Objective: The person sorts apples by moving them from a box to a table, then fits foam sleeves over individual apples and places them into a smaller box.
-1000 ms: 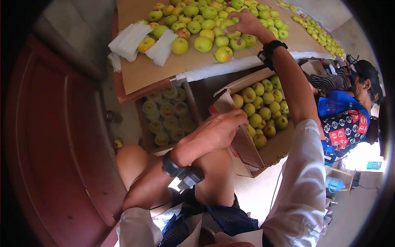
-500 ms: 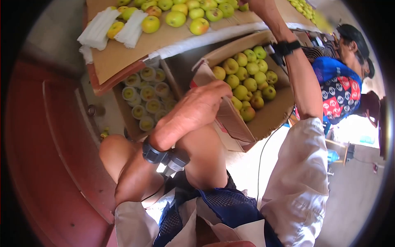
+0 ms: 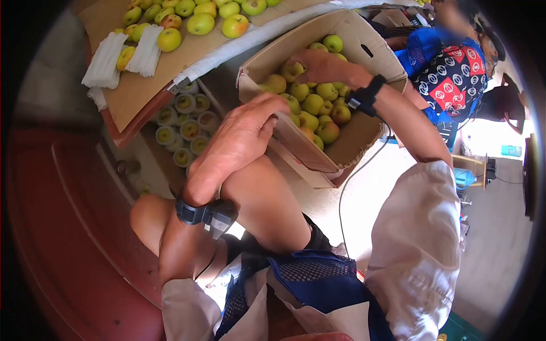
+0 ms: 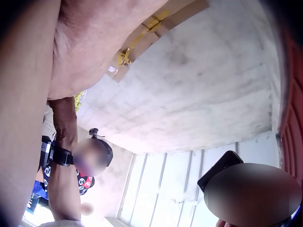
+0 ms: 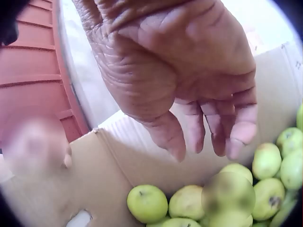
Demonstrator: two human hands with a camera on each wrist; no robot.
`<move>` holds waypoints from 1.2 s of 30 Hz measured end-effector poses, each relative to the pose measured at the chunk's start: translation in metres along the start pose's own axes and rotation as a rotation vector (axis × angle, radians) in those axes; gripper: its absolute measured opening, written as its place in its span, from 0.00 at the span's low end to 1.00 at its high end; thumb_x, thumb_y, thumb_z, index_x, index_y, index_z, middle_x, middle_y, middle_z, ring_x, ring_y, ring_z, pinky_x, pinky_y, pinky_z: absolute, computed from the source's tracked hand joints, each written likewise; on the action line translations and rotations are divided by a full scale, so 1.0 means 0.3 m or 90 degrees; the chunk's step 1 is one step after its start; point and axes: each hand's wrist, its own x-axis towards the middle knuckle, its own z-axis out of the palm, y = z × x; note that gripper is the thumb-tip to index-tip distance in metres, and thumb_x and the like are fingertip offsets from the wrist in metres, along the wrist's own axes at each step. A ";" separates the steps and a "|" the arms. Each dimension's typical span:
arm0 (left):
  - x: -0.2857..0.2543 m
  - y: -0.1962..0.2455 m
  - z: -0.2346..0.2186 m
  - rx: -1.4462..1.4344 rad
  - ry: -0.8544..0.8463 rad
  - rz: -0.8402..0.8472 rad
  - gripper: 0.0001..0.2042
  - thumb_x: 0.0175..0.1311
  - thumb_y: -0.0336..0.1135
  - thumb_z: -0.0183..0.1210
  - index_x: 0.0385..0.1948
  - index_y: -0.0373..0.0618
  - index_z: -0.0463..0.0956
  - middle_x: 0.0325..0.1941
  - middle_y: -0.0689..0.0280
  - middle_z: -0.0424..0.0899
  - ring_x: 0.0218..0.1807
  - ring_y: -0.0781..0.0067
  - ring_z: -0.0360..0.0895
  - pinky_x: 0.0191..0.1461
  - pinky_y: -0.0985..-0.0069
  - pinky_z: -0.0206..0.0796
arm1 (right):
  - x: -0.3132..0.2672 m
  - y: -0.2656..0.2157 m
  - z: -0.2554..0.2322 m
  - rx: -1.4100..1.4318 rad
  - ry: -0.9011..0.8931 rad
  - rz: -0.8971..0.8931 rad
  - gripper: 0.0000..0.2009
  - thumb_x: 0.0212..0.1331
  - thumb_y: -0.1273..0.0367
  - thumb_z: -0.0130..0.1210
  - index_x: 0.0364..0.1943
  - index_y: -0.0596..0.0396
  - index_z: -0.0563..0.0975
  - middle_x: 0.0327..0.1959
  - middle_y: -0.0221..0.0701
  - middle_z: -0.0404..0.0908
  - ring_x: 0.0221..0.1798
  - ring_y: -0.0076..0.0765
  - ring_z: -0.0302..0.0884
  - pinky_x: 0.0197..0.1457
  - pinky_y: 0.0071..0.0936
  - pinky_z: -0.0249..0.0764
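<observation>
A cardboard box [image 3: 364,133] of green-yellow apples [image 3: 313,104] stands open below the table edge. Inside it, above the apples, is my right hand [image 3: 325,67]. In the right wrist view that hand [image 5: 189,71] points its loosely bent fingers down over the apples [image 5: 147,203], with nothing between them. My left hand [image 3: 239,133] lies on my raised knee beside the box's near wall, fingers loosely bent; its palm side [image 4: 99,42] shows in the left wrist view. Whether its fingertips touch the box I cannot tell.
The cardboard-covered table [image 3: 128,99] carries loose apples [image 3: 201,24] and white foam nets [image 3: 105,61]. Net-wrapped apples [image 3: 189,129] sit in a lower box. A red door [image 3: 85,227] is left, another person [image 3: 446,74] right, and a cable [image 3: 342,199] hangs beside the box.
My right hand has come off the table's apples and down into the cardboard box. The head view has shifted, so the table sits further up and left. My left hand stays at the knee.
</observation>
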 end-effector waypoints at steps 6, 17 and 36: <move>-0.002 -0.006 -0.002 -0.002 -0.001 -0.003 0.13 0.64 0.19 0.56 0.50 0.42 0.76 0.54 0.56 0.81 0.52 0.41 0.79 0.54 0.56 0.72 | 0.044 0.027 0.142 -0.020 0.057 0.044 0.30 0.56 0.62 0.67 0.63 0.54 0.73 0.59 0.47 0.78 0.62 0.54 0.77 0.63 0.45 0.74; -0.008 -0.005 -0.007 -0.014 -0.006 -0.013 0.13 0.66 0.21 0.56 0.49 0.44 0.76 0.52 0.57 0.81 0.51 0.43 0.79 0.54 0.58 0.72 | 0.019 -0.010 0.150 -0.089 0.140 0.118 0.30 0.52 0.59 0.71 0.58 0.55 0.74 0.54 0.44 0.77 0.59 0.55 0.76 0.57 0.46 0.77; -0.055 -0.047 0.019 0.020 0.014 0.046 0.12 0.65 0.20 0.54 0.48 0.44 0.76 0.51 0.56 0.80 0.51 0.42 0.79 0.52 0.53 0.71 | 0.040 -0.213 -0.009 0.318 -0.238 0.246 0.29 0.66 0.46 0.49 0.63 0.49 0.79 0.64 0.38 0.79 0.63 0.46 0.78 0.50 0.45 0.86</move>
